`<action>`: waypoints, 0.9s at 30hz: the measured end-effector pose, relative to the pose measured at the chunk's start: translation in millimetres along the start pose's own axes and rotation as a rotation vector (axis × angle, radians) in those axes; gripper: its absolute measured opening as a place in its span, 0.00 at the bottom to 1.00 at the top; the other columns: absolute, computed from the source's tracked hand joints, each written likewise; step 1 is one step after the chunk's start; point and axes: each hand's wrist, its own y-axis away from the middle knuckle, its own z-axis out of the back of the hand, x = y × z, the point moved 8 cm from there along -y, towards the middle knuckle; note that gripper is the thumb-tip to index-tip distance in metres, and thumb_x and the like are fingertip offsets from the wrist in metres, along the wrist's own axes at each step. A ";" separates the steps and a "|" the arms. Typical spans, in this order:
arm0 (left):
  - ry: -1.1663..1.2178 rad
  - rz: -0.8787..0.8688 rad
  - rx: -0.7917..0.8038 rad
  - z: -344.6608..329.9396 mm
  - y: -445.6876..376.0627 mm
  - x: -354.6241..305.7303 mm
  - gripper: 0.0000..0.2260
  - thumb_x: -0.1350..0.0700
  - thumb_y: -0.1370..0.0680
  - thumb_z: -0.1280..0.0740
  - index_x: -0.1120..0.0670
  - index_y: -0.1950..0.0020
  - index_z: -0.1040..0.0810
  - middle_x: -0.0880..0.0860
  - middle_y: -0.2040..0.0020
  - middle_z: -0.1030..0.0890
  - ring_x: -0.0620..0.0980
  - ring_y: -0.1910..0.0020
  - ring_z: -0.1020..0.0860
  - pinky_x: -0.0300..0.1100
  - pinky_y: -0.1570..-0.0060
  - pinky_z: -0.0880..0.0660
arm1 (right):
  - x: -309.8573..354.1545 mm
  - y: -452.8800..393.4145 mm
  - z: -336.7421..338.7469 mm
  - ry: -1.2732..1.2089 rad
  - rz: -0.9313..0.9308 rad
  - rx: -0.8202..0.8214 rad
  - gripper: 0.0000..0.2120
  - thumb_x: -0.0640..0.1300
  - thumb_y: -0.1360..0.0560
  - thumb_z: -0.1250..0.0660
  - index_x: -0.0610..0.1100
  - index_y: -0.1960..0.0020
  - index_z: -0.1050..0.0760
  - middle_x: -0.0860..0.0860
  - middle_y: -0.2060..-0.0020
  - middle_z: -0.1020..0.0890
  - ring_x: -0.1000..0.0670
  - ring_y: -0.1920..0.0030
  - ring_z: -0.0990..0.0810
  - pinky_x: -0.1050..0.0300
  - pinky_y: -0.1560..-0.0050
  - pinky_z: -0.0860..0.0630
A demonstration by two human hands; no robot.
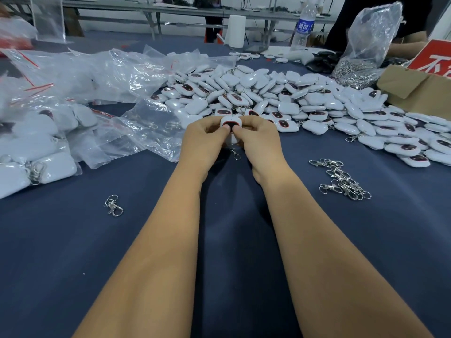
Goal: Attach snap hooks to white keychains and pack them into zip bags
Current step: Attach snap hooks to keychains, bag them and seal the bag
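Note:
Both hands hold one white keychain [230, 123] with a dark oval face above the blue table. My left hand [205, 140] grips its left side, my right hand [258, 140] its right side, thumbs meeting on the front. A small metal snap hook [235, 153] dangles below the keychain between my hands. A big heap of white keychains [280, 98] lies just beyond. Loose snap hooks [341, 179] sit in a cluster at the right, and a single snap hook [113, 205] lies at the left. Clear zip bags [109, 74] are piled at the left.
Filled bags of keychains [36, 154] rest at the far left. A cardboard box [419, 89] with a red sign stands at the right, beside a plastic bag of hooks [361, 59]. A water bottle [303, 25] and a white roll [235, 30] stand at the back. Another person's arm [410, 47] shows at upper right.

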 end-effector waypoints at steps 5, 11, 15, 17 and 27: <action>-0.090 0.009 0.010 -3.0 -1.8 3.1 0.10 0.59 0.21 0.35 0.53 0.44 0.16 0.53 0.51 0.15 0.53 0.47 0.18 0.53 0.41 0.23 | -0.2 -1.4 -0.2 0.104 0.031 -0.008 0.07 0.37 0.21 0.37 0.43 0.48 0.20 0.47 0.55 0.16 0.49 0.53 0.17 0.57 0.50 0.19; -0.114 0.010 0.021 -3.7 -2.3 3.7 0.09 0.59 0.19 0.36 0.52 0.44 0.17 0.54 0.51 0.15 0.55 0.47 0.18 0.56 0.40 0.23 | -2.2 -0.7 0.5 0.096 0.042 -0.011 0.06 0.39 0.21 0.35 0.47 0.48 0.22 0.51 0.56 0.16 0.54 0.55 0.18 0.64 0.55 0.22; -0.077 0.019 0.019 -1.6 -2.2 3.9 0.09 0.60 0.20 0.35 0.54 0.44 0.17 0.55 0.50 0.15 0.57 0.46 0.18 0.56 0.40 0.23 | -0.6 0.5 0.3 0.104 0.052 -0.003 0.06 0.39 0.21 0.36 0.50 0.50 0.23 0.52 0.55 0.17 0.56 0.54 0.19 0.65 0.54 0.23; -0.046 0.023 0.023 -0.7 -1.7 3.1 0.09 0.61 0.20 0.35 0.52 0.46 0.17 0.56 0.49 0.15 0.57 0.46 0.18 0.55 0.40 0.23 | -1.0 0.4 -0.1 0.105 0.048 -0.001 0.06 0.40 0.21 0.36 0.48 0.48 0.22 0.53 0.54 0.17 0.57 0.53 0.19 0.66 0.54 0.24; 0.041 0.019 0.032 0.8 -0.5 0.8 0.09 0.62 0.20 0.35 0.51 0.48 0.16 0.53 0.52 0.14 0.50 0.51 0.17 0.47 0.44 0.20 | 1.9 3.0 -2.1 0.026 0.058 0.026 0.12 0.38 0.22 0.36 0.55 0.56 0.22 0.55 0.59 0.16 0.54 0.54 0.16 0.59 0.51 0.20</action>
